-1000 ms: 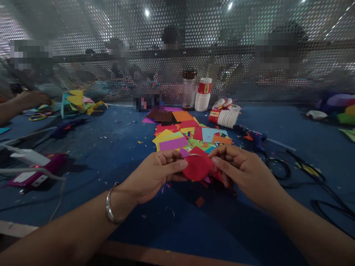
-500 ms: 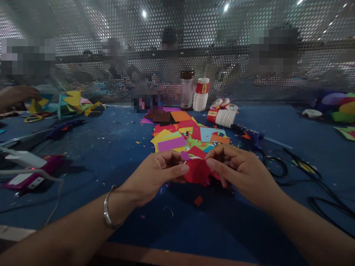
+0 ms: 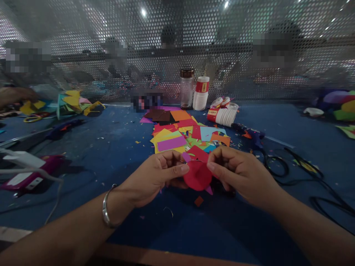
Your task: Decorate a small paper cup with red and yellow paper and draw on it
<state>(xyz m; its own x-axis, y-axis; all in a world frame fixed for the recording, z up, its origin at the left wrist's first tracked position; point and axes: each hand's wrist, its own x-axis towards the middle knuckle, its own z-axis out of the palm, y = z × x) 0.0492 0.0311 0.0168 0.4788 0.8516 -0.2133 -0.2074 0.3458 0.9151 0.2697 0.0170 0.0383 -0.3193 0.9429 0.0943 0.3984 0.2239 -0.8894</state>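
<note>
We have both hands on one red disc [image 3: 197, 177], paper or thin felt, can't tell which. It sits between the hands, held up over the near middle of the blue worktop [image 3: 177, 232].

Left hand [image 3: 154, 175]: fingers [image 3: 179, 170] nearly closed, thumb on the disc's left edge, rest tucked behind. Right hand [image 3: 238, 170]: likewise nearly closed, thumb and index pinching the upper right edge. Fingertips behind the disc are hidden. A purple strip [image 3: 186, 157] pokes out beside the left fingers and a purple tip [image 3: 209, 190] shows under the disc; we can't tell if either is attached.

Step in hand, as we judge it: holding and adjusting the disc by its edges with two hands. Any next move seems to call for a light, steady pinch on both sides, since thin material would likely bend or crease under pressure.

Just beyond the hands: loose coloured sheets [image 3: 172, 143]. Behind those, a glass bottle [image 3: 186, 95] beside an upright paper-cup stack [image 3: 200, 100], with a second cup stack [image 3: 226, 116] lying on its side. Blue glue gun [image 3: 254, 136] lies to the right, no hand on it; magenta power strip [image 3: 54, 165] to the left. Far left: a co-worker's hand [image 3: 18, 96], near yellow pieces [image 3: 31, 107].
</note>
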